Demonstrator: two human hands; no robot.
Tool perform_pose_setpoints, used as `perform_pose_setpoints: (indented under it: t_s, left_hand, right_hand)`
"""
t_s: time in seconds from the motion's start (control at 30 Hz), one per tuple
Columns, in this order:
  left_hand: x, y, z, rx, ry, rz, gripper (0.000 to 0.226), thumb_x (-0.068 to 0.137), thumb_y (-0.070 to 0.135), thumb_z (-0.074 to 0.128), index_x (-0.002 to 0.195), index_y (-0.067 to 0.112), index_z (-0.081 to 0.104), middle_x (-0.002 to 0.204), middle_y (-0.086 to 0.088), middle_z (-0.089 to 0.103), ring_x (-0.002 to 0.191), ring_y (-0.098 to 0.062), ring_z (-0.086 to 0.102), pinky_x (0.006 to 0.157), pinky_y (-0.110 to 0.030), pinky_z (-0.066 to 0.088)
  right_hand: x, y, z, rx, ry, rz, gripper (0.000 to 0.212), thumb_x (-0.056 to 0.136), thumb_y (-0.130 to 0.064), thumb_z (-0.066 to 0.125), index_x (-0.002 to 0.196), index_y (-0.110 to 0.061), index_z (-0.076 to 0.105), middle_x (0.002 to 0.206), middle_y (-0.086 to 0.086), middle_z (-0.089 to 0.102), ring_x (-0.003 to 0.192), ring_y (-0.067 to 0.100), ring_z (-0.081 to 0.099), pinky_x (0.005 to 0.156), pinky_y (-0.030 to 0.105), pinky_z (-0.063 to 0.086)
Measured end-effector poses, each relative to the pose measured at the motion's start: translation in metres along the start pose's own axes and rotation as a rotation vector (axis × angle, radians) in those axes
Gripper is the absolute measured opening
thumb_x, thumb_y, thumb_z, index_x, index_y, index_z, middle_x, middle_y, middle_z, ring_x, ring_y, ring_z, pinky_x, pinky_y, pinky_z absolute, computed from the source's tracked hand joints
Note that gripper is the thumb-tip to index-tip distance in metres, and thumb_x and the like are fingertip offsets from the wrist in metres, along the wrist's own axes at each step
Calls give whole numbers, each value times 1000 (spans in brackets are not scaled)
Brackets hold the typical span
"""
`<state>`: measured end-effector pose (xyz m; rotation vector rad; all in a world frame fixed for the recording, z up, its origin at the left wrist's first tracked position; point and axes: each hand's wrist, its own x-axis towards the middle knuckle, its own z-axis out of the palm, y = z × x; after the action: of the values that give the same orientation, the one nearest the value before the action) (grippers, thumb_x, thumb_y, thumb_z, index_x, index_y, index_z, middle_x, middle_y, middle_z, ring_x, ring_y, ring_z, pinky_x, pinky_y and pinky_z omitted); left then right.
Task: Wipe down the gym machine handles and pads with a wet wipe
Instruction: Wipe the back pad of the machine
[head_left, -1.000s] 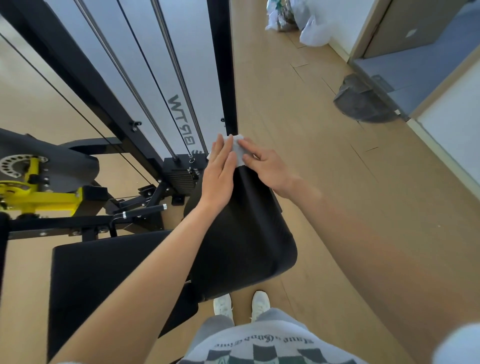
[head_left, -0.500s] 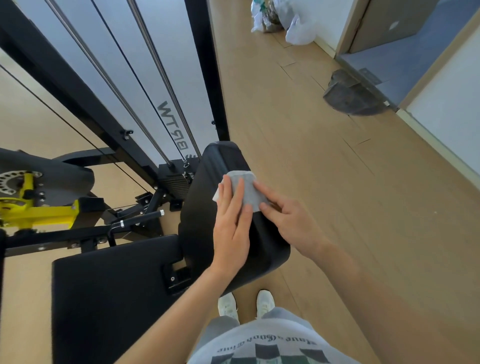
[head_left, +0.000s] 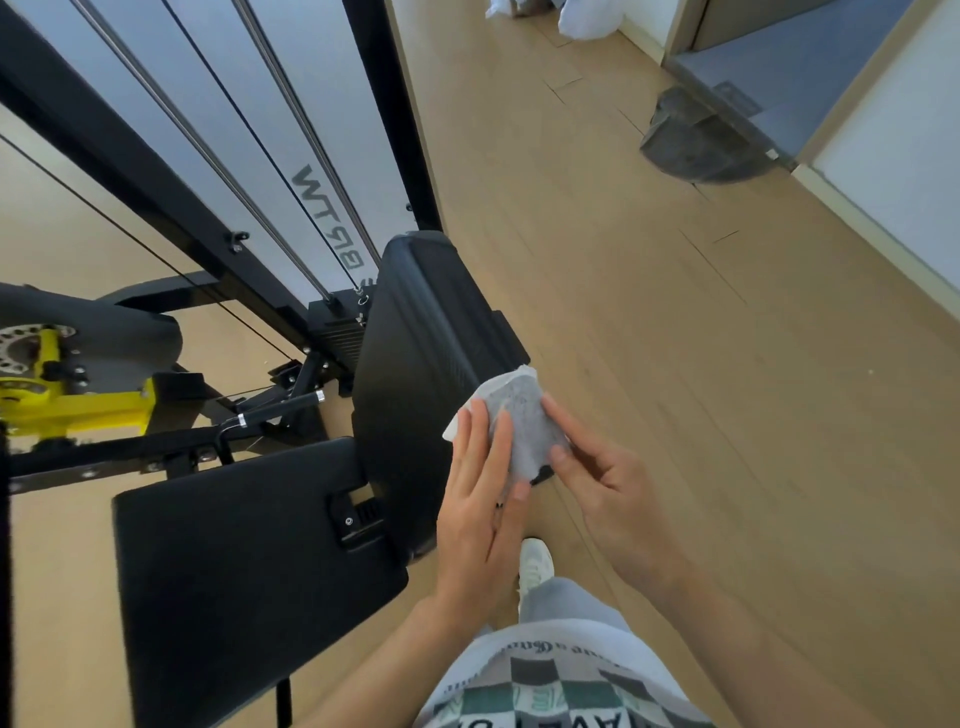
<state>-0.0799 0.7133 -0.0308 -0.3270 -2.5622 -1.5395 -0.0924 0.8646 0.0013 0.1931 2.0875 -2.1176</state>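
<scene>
A grey, soiled wet wipe (head_left: 524, 421) sits at the near right edge of the black upright pad (head_left: 415, 338) of the gym machine. My left hand (head_left: 480, 509) lies over the wipe's left part with straight fingers pressing on it. My right hand (head_left: 608, 483) pinches the wipe's right edge between thumb and fingers. A flat black seat pad (head_left: 234, 561) lies to the left of my left arm. A black handle (head_left: 275, 410) with chrome rings sticks out behind the seat pad.
The machine's black frame post (head_left: 400, 130), cables and guide rods rise at the left, with a yellow bracket (head_left: 78, 405) at far left. Wooden floor (head_left: 701, 364) stretches to the right, with a grey mat (head_left: 696, 140) by a doorway and white bags (head_left: 582, 15) at the far end.
Both hands have slid the wipe from the far top of the upright pad down toward me to its near right edge. The wipe now looks dirtier and partly lifted.
</scene>
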Motion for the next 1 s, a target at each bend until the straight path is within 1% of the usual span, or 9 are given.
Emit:
perform_pose_setpoints:
  t_s: [0.13,0.2,0.27,0.33,0.47,0.6,0.77,0.9,1.0]
  left_hand:
    - [-22,-9,0,78,18,101,50,103,11,52,150,-1,41,164,-15,32,155,-35,25,125,-48,28]
    - [-28,-16,-1,135,39,198,50,100,9,56,148,0,46,160,-16,39,152,-36,32,122,-48,33]
    - [-30,-22,-2,171,57,287,55,96,7,61,148,2,44,156,-17,44,148,-37,38,120,-49,38]
    - [-29,-26,-4,184,99,337,58,93,6,66,147,3,45,151,-18,50,144,-37,46,116,-46,42]
    - [-17,-34,-9,194,189,364,46,94,10,74,137,17,58,139,-17,61,127,-32,60,108,-30,48]
    - [-15,-54,-11,182,202,423,42,92,10,79,130,17,63,131,-17,66,118,-33,65,101,-34,54]
    - [-19,-84,-26,125,167,352,25,88,3,80,112,1,75,120,-18,69,109,-29,67,98,-29,53]
    - [-30,-112,-36,127,102,325,18,89,4,79,107,0,76,110,-16,71,100,-27,68,86,-37,57]
    - [-39,-136,-43,150,57,262,12,90,9,79,99,1,76,97,-12,70,89,-24,67,74,-39,57]
  right_hand:
    - [-20,9,6,32,146,-34,34,101,-14,58,134,-15,65,123,-20,71,117,0,65,92,12,50]
    - [-26,12,11,28,265,-33,26,99,-21,60,122,-17,73,113,-15,76,110,5,70,91,20,55]
    - [-28,14,17,64,328,-10,20,99,-19,63,114,-18,75,105,-9,78,102,10,73,86,24,58]
    - [-29,13,25,118,347,-8,23,98,-14,65,119,-15,73,105,-5,79,100,12,74,81,20,57]
    - [-28,16,45,79,374,-33,29,97,-12,68,126,-17,71,107,-4,78,100,13,75,81,21,57]
    - [-28,31,57,70,405,-80,24,98,-10,67,120,-17,72,106,-2,78,100,16,74,83,25,57]
    - [-26,68,72,-11,477,-45,25,96,-12,70,120,-10,72,106,-3,78,99,12,74,84,23,56]
    - [-24,97,87,-97,538,-8,25,94,-15,72,118,-9,73,109,0,77,97,11,73,87,27,59]
    - [-22,115,98,-118,581,39,18,94,-14,71,111,-10,76,103,-2,77,92,5,72,85,22,58]
